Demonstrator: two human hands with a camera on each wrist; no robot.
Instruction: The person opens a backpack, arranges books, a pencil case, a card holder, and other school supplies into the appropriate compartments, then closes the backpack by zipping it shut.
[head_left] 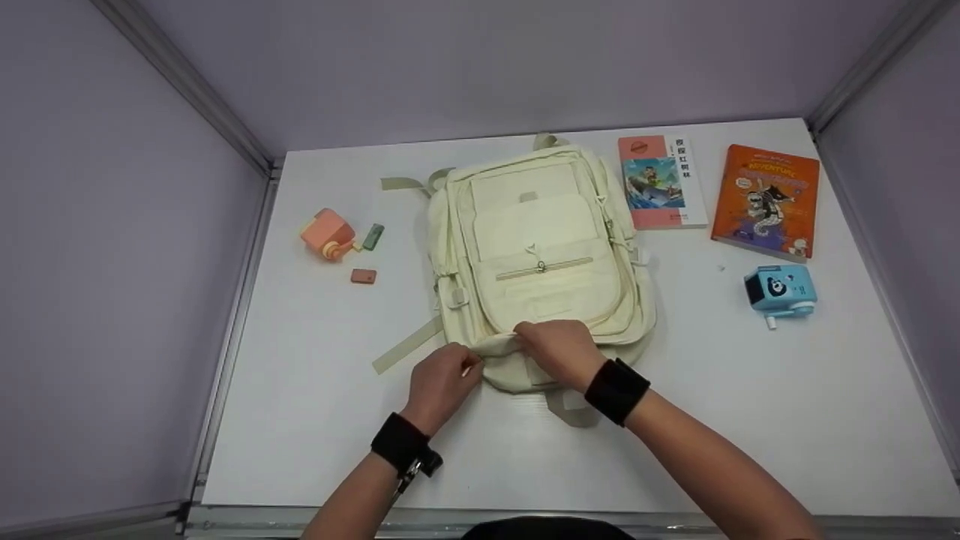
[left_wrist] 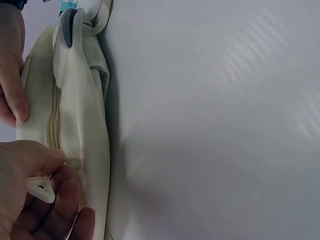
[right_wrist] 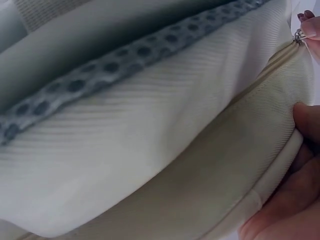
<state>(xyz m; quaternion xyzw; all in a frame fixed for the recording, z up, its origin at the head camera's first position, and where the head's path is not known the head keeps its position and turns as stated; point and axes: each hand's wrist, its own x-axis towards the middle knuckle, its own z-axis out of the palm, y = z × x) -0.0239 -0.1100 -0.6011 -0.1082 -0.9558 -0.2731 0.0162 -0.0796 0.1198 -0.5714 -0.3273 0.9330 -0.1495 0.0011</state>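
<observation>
A cream backpack lies front side up on the white table, its bottom toward me. At its lower left corner my left hand pinches a zipper pull, a pale triangular loop showing between thumb and fingers in the left wrist view. The zipper track runs along the bag's side from there. My right hand grips the fabric at the bottom edge, thumb on top and fingers underneath in the right wrist view. The zipper slider shows at the left hand's fingertips there.
Left of the bag are a pink crank pencil sharpener, a small green block and a small red block. A pink-and-white book, an orange book and a blue crank pencil sharpener lie right. Straps spread beside the bag.
</observation>
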